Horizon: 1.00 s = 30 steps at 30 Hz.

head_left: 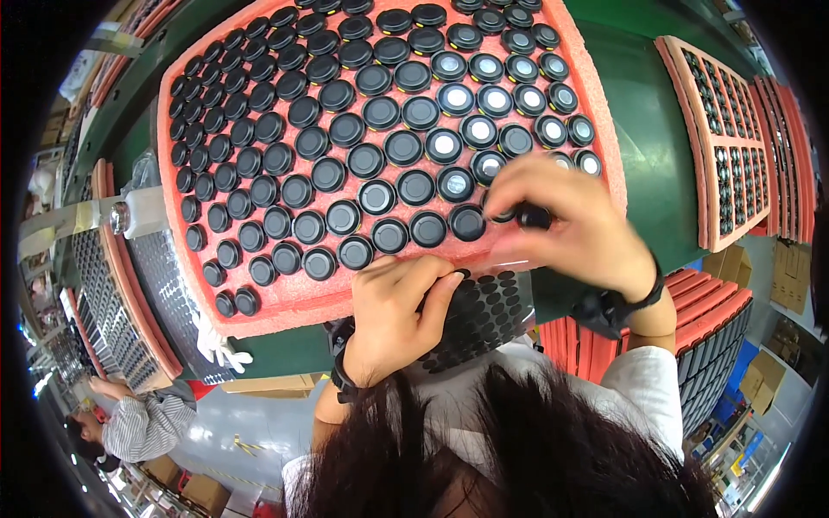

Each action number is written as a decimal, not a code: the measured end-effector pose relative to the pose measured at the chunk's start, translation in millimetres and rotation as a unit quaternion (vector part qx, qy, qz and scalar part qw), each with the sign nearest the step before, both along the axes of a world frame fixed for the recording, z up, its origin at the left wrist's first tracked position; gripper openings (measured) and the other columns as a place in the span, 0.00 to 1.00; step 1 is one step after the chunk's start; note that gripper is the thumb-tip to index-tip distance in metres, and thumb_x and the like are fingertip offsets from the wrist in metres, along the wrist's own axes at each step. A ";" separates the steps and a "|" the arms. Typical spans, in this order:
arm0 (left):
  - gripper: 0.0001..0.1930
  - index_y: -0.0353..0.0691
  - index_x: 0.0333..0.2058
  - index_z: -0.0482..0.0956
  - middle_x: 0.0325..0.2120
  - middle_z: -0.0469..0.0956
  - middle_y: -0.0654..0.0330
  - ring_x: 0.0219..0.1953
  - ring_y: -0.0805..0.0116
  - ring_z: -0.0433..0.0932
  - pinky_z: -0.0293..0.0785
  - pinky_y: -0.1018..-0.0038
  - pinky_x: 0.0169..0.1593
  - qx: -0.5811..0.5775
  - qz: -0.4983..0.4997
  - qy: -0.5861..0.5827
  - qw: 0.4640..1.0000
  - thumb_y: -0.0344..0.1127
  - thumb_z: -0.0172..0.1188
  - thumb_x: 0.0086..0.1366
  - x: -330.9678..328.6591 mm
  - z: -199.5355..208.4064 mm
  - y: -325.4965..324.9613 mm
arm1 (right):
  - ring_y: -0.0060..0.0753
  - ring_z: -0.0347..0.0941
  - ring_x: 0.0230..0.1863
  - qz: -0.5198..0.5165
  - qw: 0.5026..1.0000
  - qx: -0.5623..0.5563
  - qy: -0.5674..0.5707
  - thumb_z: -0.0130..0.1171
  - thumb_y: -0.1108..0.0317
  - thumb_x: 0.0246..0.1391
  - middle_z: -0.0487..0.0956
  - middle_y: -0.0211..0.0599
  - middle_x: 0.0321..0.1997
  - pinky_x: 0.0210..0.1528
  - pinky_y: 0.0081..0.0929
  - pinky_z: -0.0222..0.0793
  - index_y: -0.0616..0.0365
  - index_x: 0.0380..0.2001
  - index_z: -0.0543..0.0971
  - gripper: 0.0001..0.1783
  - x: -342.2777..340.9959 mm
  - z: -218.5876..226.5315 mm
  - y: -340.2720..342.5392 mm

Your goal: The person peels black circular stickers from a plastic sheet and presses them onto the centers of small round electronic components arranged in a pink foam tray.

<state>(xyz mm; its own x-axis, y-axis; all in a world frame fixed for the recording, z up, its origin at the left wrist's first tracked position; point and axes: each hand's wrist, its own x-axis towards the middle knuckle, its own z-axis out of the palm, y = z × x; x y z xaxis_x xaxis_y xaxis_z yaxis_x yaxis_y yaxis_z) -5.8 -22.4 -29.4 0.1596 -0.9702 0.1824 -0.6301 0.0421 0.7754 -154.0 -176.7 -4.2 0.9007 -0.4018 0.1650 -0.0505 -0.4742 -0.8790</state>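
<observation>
A pink foam tray (pixel 285 312) lies before me with rows of round black caps (pixel 365 161); several toward the right have pale, shiny tops. My left hand (pixel 399 311) is at the tray's front edge, thumb and forefinger closed on a small black disc (pixel 463 274). Just below it is a clear sheet with rows of black round stickers (pixel 484 312). My right hand (pixel 570 220), smeared by motion, is over the tray's front right corner. Its fingers curve around a black cap (pixel 533 216); whether they grip it I cannot tell.
The tray rests on a green bench (pixel 652 164). At the right stand another filled foam tray (pixel 704 173) and stacked pink trays (pixel 699 302). A white glove (pixel 220 345) lies left of the tray's front corner. Another person (pixel 142 423) sits at the far left.
</observation>
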 end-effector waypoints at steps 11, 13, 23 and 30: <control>0.03 0.38 0.24 0.71 0.13 0.69 0.58 0.15 0.57 0.67 0.59 0.68 0.22 0.006 0.003 0.039 0.999 0.27 0.52 0.56 0.3 -2.3 0.2 | 0.35 0.70 0.29 0.021 0.997 -0.058 -0.043 0.63 0.73 0.36 0.73 0.32 0.28 0.31 0.26 0.66 0.58 0.25 0.73 0.10 13.2 -21.4 32.6; 0.03 0.38 0.24 0.70 0.13 0.69 0.58 0.16 0.57 0.67 0.59 0.68 0.22 0.005 0.000 0.038 0.999 0.27 0.52 0.56 0.5 -3.0 1.1 | 0.35 0.70 0.30 0.026 0.997 -0.065 -0.038 0.63 0.73 0.36 0.73 0.32 0.27 0.31 0.26 0.66 0.58 0.25 0.73 0.10 12.9 -22.0 32.7; 0.03 0.39 0.24 0.70 0.13 0.69 0.58 0.16 0.57 0.68 0.59 0.69 0.22 -0.013 -0.005 0.033 0.999 0.27 0.52 0.55 0.7 -4.6 -0.2 | 0.34 0.69 0.34 0.134 0.988 -0.040 -0.065 0.62 0.75 0.35 0.73 0.31 0.29 0.38 0.26 0.64 0.57 0.23 0.75 0.08 10.2 7.6 10.9; 0.02 0.39 0.24 0.71 0.13 0.70 0.59 0.15 0.58 0.68 0.60 0.69 0.22 -0.021 -0.016 0.014 1.000 0.26 0.52 0.55 0.7 -1.8 0.7 | 0.25 0.68 0.35 -0.063 0.991 -0.112 -0.048 0.59 0.77 0.39 0.73 0.29 0.31 0.41 0.21 0.62 0.62 0.23 0.75 0.04 22.4 26.5 -71.5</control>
